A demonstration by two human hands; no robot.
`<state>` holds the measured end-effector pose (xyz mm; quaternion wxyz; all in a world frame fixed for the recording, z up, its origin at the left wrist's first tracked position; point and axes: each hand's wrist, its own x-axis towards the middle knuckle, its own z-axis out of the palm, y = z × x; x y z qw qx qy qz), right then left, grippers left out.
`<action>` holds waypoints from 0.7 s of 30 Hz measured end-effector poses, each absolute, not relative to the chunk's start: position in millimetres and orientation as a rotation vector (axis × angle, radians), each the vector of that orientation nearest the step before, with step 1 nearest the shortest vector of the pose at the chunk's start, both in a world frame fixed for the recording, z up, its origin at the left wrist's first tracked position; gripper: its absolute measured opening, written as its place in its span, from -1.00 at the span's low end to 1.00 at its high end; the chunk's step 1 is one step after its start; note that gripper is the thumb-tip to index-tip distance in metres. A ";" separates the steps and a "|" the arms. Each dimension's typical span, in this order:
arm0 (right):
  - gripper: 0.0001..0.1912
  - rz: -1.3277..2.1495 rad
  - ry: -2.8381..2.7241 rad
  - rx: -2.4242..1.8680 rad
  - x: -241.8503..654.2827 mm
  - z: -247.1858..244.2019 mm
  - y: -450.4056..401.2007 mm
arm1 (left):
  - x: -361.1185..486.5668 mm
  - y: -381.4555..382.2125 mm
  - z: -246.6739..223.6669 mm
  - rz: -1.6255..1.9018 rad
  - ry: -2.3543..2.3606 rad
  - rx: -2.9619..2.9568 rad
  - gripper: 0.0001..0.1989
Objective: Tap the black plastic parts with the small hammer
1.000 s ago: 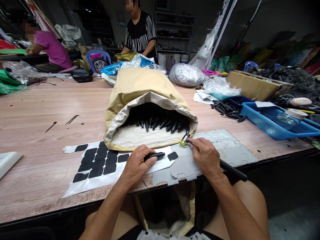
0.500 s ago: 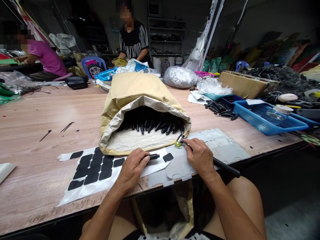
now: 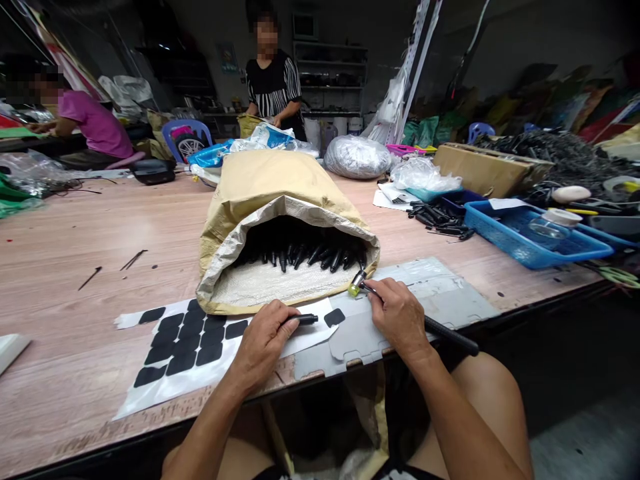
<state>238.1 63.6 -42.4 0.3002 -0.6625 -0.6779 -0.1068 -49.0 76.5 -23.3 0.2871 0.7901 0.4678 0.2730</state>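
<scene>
My left hand (image 3: 270, 335) is closed on a black cylindrical part (image 3: 306, 319), whose tip points right over a white sheet (image 3: 295, 343). Black rounded-square pads (image 3: 181, 362) cover much of that sheet. To the right, my right hand (image 3: 399, 313) grips a small hammer (image 3: 450, 335) by its black handle. Its head, metal with a yellow-green face, rests low beside the sack's right corner, over a grey board (image 3: 417, 280). An open tan sack (image 3: 287, 175) lies behind both hands, its mouth toward me, with several black parts (image 3: 300, 257) inside.
Loose black parts (image 3: 435, 217) and a blue basket (image 3: 530, 233) holding a clear jar lie at the right. A cardboard box (image 3: 480, 170) and a plastic bag (image 3: 357, 157) are behind. Thin black pieces (image 3: 90, 277) lie left. One person stands beyond the table; another sits far left.
The view has shifted slightly. Both hands keep their holds in nearly the same places. The standing person has turned and stands more upright.
</scene>
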 end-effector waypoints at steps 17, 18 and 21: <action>-0.72 -0.282 -1.799 -1.754 238.0 -42.3 63.8 | -37.1 33.6 -4.1 0.698 1.099 1.977 -0.74; -0.72 -0.281 -1.800 -1.753 238.1 -42.2 63.8 | -33.4 20.3 -4.2 0.663 1.039 1.956 -0.74; -0.71 -0.281 -1.804 -1.756 238.1 -41.9 63.8 | -22.2 -16.8 -20.3 0.482 0.868 1.974 -0.73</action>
